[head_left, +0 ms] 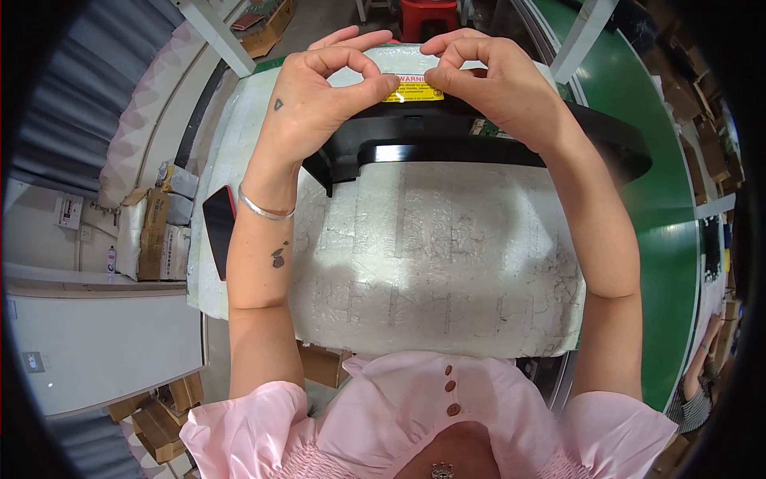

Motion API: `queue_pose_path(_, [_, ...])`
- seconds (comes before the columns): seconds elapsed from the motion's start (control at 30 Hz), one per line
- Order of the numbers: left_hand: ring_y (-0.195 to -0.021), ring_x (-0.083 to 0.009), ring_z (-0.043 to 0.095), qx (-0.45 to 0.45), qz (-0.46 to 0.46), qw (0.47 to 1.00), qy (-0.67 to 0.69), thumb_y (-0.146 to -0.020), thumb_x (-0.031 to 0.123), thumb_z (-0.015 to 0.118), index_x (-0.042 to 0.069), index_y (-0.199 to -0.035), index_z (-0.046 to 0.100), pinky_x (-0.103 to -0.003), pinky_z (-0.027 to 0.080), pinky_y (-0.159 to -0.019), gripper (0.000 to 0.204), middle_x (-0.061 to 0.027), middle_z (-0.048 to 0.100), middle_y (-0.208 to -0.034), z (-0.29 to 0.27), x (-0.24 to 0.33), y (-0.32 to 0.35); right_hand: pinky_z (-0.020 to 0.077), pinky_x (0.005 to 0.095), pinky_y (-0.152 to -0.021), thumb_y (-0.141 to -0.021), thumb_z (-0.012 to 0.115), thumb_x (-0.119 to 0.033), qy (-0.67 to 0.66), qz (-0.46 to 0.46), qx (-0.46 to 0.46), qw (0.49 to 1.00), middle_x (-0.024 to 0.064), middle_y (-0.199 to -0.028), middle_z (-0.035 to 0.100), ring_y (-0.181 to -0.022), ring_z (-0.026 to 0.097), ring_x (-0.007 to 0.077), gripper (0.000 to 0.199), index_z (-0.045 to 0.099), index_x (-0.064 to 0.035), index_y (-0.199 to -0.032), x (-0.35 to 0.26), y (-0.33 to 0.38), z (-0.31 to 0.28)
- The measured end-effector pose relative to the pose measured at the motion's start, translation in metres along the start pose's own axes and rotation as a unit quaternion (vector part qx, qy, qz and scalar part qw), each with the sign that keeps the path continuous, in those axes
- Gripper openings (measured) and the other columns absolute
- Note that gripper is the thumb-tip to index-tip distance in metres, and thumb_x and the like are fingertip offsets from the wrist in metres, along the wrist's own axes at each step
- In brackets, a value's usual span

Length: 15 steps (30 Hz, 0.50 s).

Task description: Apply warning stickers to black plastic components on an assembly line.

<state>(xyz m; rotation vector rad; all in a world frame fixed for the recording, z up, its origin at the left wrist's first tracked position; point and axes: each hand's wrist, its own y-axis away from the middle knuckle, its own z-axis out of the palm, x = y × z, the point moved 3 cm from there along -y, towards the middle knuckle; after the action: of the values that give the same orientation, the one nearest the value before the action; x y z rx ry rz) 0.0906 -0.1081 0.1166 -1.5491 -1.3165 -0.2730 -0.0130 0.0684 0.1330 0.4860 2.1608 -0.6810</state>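
Note:
A small yellow sticker with a white strip along its top is stretched between my hands at the far side of the table. My left hand pinches its left edge between thumb and forefinger, other fingers raised. At its right edge, my right hand makes the same kind of pinch. Just below lies a long black plastic housing with a curved right end. Part of a green circuit board shows in it beside my right wrist. Whether the sticker touches the housing, I cannot tell.
The table has a worn white padded cover. A dark phone with a red edge lies left of my left forearm. Along the right runs a green surface. Cardboard boxes stand at the left, and a red stool beyond the table.

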Motion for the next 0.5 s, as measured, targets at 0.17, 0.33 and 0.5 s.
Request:
queue_pose_path(0.17, [-0.129, -0.0308, 0.045, -0.015, -0.007, 1.0, -0.005, -0.073, 0.015, 0.079, 0.007, -0.071, 0.069, -0.043, 0.03, -0.109, 0.013, -0.0119, 0.066, -0.119, 0.002, 0.006, 0.004, 0.0521, 0.0312, -0.075, -0.082, 0.065, -0.017, 0.025, -0.08, 0.015, 0.996, 0.0155, -0.112, 0.063, -0.088, 0.064, 0.0211, 0.021, 0.063, 0.0009, -0.071, 0.007, 0.004, 0.003])
queue_pose_path(0.33, [-0.137, -0.0272, 0.038, -0.039, -0.015, 0.999, -0.024, -0.075, 0.006, 0.076, 0.006, -0.071, 0.068, -0.04, 0.03, -0.111, 0.009, -0.0157, 0.062, -0.125, 0.001, 0.014, 0.011, 0.052, 0.0326, -0.076, -0.081, 0.064, -0.012, 0.036, -0.099, 0.02, 0.994, 0.0158, -0.1, 0.067, -0.079, 0.065, 0.0228, 0.017, 0.063, 0.0031, -0.073, 0.004, 0.011, 0.007])
queue_pose_path(0.5, [-0.135, -0.0267, 0.04, -0.042, -0.006, 0.998, -0.039, -0.075, 0.006, 0.077, 0.006, -0.069, 0.066, -0.038, 0.036, -0.107, 0.012, -0.0155, 0.062, -0.125, 0.002, 0.014, 0.013, 0.0524, 0.0319, -0.072, -0.08, 0.065, -0.01, 0.028, -0.098, 0.019, 0.995, 0.014, -0.095, 0.068, -0.076, 0.065, 0.0227, 0.015, 0.062, 0.0041, -0.074, 0.001, 0.014, 0.008])
